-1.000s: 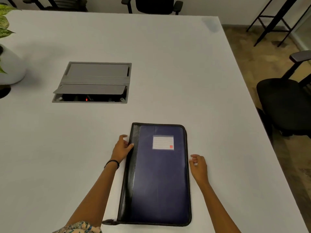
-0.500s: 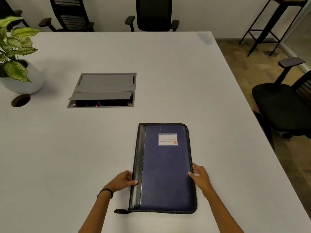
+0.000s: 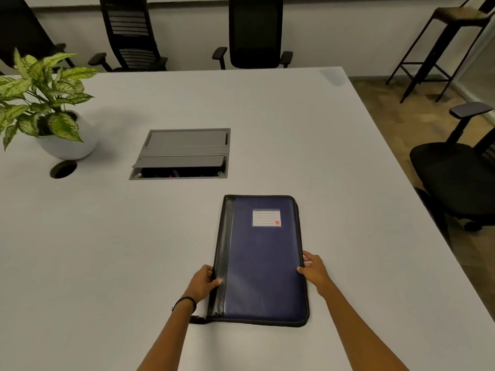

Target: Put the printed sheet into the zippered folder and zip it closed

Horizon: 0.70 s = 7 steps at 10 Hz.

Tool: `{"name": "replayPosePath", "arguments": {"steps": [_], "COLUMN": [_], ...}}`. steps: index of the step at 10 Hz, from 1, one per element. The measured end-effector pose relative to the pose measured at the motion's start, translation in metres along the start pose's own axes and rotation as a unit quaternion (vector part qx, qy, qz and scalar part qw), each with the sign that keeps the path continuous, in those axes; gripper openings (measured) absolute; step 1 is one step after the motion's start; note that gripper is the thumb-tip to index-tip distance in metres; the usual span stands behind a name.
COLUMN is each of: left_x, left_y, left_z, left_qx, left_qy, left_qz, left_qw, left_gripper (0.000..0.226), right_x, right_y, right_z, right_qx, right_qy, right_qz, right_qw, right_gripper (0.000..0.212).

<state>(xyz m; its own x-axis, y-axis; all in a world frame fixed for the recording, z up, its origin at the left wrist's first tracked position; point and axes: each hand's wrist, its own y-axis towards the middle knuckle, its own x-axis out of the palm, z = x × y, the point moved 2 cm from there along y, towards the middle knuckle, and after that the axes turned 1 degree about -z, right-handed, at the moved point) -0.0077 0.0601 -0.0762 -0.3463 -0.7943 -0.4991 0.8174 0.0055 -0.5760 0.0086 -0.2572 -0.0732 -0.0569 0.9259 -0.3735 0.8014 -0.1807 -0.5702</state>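
Zippered folder (image 3: 263, 263), one only, lies closed, left hand (image 3: 203, 284) and right hand (image 3: 315, 271) each gripping a side edge.

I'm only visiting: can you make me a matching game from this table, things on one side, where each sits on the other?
Things:
1. dark blue zippered folder with a black spine
2. speckled green plant in a white pot
3. grey metal cable hatch
4. black wristband

Places:
A. set into the white table, front flap lifted
B. on the left wrist
C. flat on the table, gripped by left hand and right hand
D. far left, beside a round hole

Pairs: 1-C, 2-D, 3-A, 4-B
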Motion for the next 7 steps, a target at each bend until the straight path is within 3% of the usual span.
{"name": "replayPosePath", "arguments": {"steps": [2,5,6,7], "left_x": [-0.009,-0.016,-0.02,-0.03], "left_y": [0.003,-0.008,-0.014,0.005], "left_z": [0.014,0.05,0.075,0.102], "left_qx": [-0.028,-0.072,-0.041,0.02], "left_qy": [0.14,0.187,0.241,0.262], "left_qz": [-0.027,-0.114,-0.12,-0.071], "left_qw": [0.989,0.973,0.962,0.962], "left_gripper": [0.046,0.049,0.047,0.047], "right_x": [-0.003,-0.037,-0.056,-0.076], "right_y": [0.005,0.015,0.022,0.026], "right_z": [-0.014,-0.096,-0.139,-0.181], "right_qx": [0.001,-0.135,-0.208,-0.27], "right_qy": [-0.07,-0.216,-0.256,-0.266], "right_qz": [0.011,0.009,0.043,0.077], "right_qw": [0.997,0.967,0.943,0.922], "right_gripper": [0.045,0.054,0.057,0.06]}}
